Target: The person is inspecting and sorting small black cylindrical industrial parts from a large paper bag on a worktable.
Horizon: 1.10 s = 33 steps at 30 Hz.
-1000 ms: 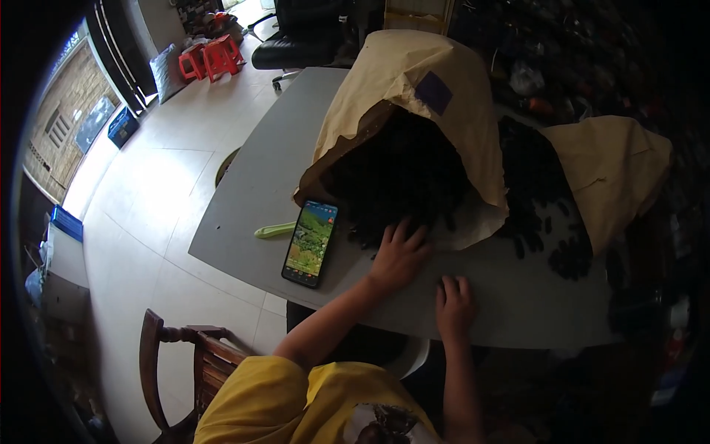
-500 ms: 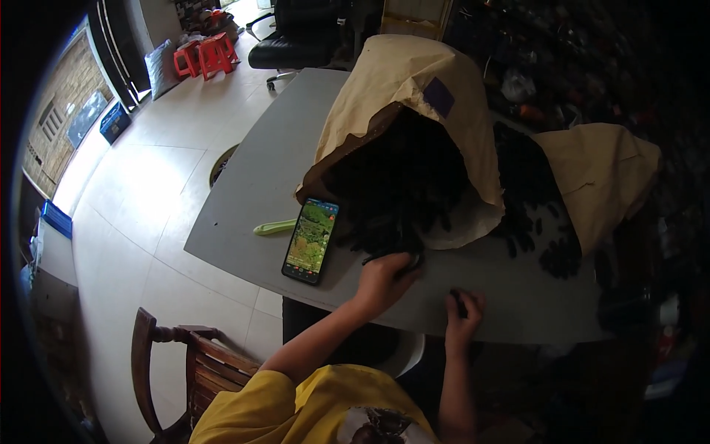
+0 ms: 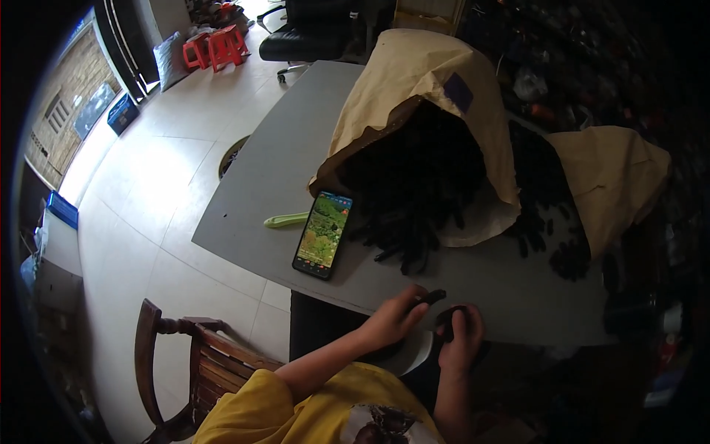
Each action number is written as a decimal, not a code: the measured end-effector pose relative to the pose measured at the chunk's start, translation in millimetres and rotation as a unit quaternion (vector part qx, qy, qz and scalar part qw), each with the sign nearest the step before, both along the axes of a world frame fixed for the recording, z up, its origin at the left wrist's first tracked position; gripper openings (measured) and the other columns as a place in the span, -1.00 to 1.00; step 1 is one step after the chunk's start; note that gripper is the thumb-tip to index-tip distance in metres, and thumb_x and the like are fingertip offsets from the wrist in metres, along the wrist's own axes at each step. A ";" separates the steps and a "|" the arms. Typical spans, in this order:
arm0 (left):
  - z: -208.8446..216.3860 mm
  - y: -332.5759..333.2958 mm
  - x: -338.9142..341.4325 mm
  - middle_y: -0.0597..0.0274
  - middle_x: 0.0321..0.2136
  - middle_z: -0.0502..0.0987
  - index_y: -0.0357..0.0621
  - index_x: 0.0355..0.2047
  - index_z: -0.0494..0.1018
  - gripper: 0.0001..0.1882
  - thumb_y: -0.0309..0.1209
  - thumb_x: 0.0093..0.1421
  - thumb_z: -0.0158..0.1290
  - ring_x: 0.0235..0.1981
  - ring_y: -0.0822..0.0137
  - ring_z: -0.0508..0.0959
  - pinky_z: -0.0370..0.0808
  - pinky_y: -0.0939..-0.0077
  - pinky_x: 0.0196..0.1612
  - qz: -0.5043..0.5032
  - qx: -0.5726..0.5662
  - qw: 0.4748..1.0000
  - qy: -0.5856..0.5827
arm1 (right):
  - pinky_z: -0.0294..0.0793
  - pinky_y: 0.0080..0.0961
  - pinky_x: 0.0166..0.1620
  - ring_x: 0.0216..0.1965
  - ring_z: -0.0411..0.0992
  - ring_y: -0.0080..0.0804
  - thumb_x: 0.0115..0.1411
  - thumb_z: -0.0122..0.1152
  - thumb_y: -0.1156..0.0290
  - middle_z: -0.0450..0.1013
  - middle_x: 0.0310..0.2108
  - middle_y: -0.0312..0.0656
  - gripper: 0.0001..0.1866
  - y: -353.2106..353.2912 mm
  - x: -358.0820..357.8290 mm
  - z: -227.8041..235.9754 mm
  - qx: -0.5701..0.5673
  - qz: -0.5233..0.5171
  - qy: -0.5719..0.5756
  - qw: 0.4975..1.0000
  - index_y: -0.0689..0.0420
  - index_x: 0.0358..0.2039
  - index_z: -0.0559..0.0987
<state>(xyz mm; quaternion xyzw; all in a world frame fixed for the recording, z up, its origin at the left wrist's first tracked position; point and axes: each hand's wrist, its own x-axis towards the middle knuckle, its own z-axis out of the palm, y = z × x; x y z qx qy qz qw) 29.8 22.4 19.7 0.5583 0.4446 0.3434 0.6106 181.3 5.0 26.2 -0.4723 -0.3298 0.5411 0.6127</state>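
At the far left, a blue box stands by a doorway, and a grey sack leans near a pair of red stools. Near left, a wooden chair stands below the corner of the grey surface. A round container shows partly beyond the surface's left edge. A black office chair is at the far side.

On the left part of the surface lies a pale green tool, one end hidden by a phone with a lit screen. Just right of the phone, a large brown paper bag lies on its side, its mouth facing near, and a heap of dark, finger-like pieces spills from it.

Near the front edge, the left hand has its fingers closed around a dark strip, whose end points right. Just to its right, the right hand grasps a dark piece between thumb and fingers; the two hands are apart. A white curved object shows partly below them. Farther right, more dark pieces lie beside a second paper bag.
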 end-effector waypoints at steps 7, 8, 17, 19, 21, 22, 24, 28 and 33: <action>2.1 -10.5 13.4 -0.15 -0.28 0.43 -0.24 -0.01 0.15 -0.59 -0.38 0.16 -0.07 -0.21 -0.09 0.44 0.36 0.33 -0.19 -0.002 0.110 0.993 0.035 | 0.32 -0.67 -0.27 -0.32 0.34 -0.52 0.03 0.19 0.46 0.38 -0.35 -0.26 -0.80 0.9 -6.3 -18.3 0.108 0.007 -0.151 0.983 0.20 -0.32 0.42; -1.8 -10.4 13.3 -0.14 -0.29 0.43 -0.24 -0.02 0.16 -0.59 -0.38 0.15 -0.07 -0.22 -0.09 0.45 0.37 0.33 -0.20 0.003 0.134 0.990 0.033 | 0.32 -0.67 -0.23 -0.28 0.34 -0.50 0.02 0.20 0.47 0.40 -0.30 -0.22 -0.78 0.8 -5.7 -19.3 0.163 0.008 -0.198 0.967 0.21 -0.31 0.42; 4.6 -8.8 14.1 -0.03 -0.30 0.47 -0.24 -0.08 0.29 -0.66 -0.39 0.14 -0.06 -0.29 -0.02 0.48 0.40 0.36 -0.27 -0.036 0.156 0.987 0.001 | 0.33 -0.54 -0.20 -0.31 0.38 -0.42 -0.03 0.17 0.56 0.44 -0.27 -0.15 -0.79 -2.9 8.3 -8.4 -0.037 0.072 0.048 0.996 0.14 -0.34 0.40; 4.2 -5.6 9.1 -0.01 -0.29 0.47 -0.23 -0.08 0.30 -0.67 -0.39 0.14 -0.06 -0.31 0.01 0.48 0.40 0.36 -0.28 -0.054 0.133 0.989 0.026 | 0.34 -0.55 -0.23 -0.33 0.39 -0.42 -0.02 0.15 0.56 0.44 -0.31 -0.16 -0.83 5.7 11.1 -15.1 -0.035 0.042 0.051 0.997 0.14 -0.39 0.38; -9.3 3.1 4.8 0.03 -0.32 0.45 -0.20 -0.13 0.32 -0.69 -0.40 0.11 -0.04 -0.33 0.04 0.47 0.41 0.29 -0.32 -0.014 0.276 0.940 0.200 | 0.35 -0.54 -0.29 -0.39 0.40 -0.41 -0.01 0.11 0.58 0.42 -0.42 -0.18 -0.86 21.7 20.7 -20.1 -0.063 -0.053 0.070 0.994 0.12 -0.51 0.34; -11.1 8.8 2.4 0.03 -0.32 0.45 -0.20 -0.13 0.32 -0.69 -0.40 0.11 -0.04 -0.33 0.04 0.47 0.41 0.29 -0.32 -0.014 0.277 0.940 0.200 | 0.36 -0.52 -0.28 -0.39 0.40 -0.41 0.00 0.12 0.56 0.41 -0.43 -0.20 -0.87 39.0 37.3 -29.9 -0.031 -0.051 0.028 0.998 0.12 -0.51 0.34; -14.4 22.0 -3.1 0.08 -0.35 0.42 -0.16 -0.22 0.32 -0.71 -0.36 0.04 0.01 -0.33 0.05 0.45 0.41 0.21 -0.34 0.133 0.282 0.904 0.292 | 0.37 -0.46 -0.28 -0.38 0.41 -0.40 0.01 0.13 0.52 0.41 -0.42 -0.20 -0.89 76.8 68.2 -33.3 -0.001 -0.036 -0.133 0.991 0.15 -0.44 0.38; -24.2 38.6 -6.0 0.15 -0.40 0.36 -0.14 -0.32 0.30 -0.72 -0.26 0.02 0.03 -0.32 0.12 0.42 0.41 0.26 -0.39 0.223 0.271 0.847 0.398 | 0.40 -0.37 -0.25 -0.32 0.42 -0.27 0.01 0.15 0.46 0.42 -0.28 -0.12 -0.70 150.2 84.5 -42.5 0.086 -0.050 -0.562 0.821 0.18 -0.20 0.45; -35.8 43.4 2.1 0.21 -0.42 0.36 -0.09 -0.37 0.28 -0.77 -0.35 -0.06 0.01 -0.34 0.17 0.43 0.41 0.29 -0.43 0.208 0.297 0.804 0.472 | 0.43 -0.27 -0.22 -0.15 0.37 -0.08 -0.02 0.19 0.35 0.33 -0.05 -0.06 -0.53 194.2 80.2 -54.1 0.116 -0.025 -0.742 0.660 0.09 -0.05 0.39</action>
